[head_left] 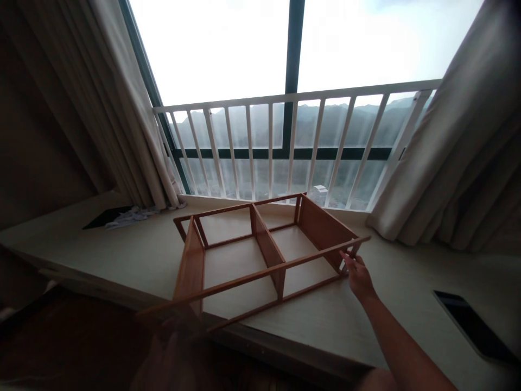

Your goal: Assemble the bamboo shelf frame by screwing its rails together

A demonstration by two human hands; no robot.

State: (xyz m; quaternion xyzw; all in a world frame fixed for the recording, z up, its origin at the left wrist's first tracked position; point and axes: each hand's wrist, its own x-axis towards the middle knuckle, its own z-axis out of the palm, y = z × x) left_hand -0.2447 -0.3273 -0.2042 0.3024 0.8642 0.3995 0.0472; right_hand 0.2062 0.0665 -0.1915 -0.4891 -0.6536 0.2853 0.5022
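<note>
A reddish-brown wooden shelf rack (268, 244), an open frame with three boards, lies on its side on the pale window ledge. Its left end juts out past the ledge's front edge. My right hand (360, 277) is closed around the rack's post at the right end, thumb and fingers near the corner. Low at the left, my left hand (166, 342) is a dark blur close to the rack's near left end. Its fingers are too smeared to show whether they grip the wood.
On the right of the ledge (391, 320) lies a dark flat tablet-like device (474, 326). A black flat item (106, 216) and a crumpled pale cloth (132, 216) sit at the left. White railings (270, 146) stand behind, before the window, between curtains (451, 146).
</note>
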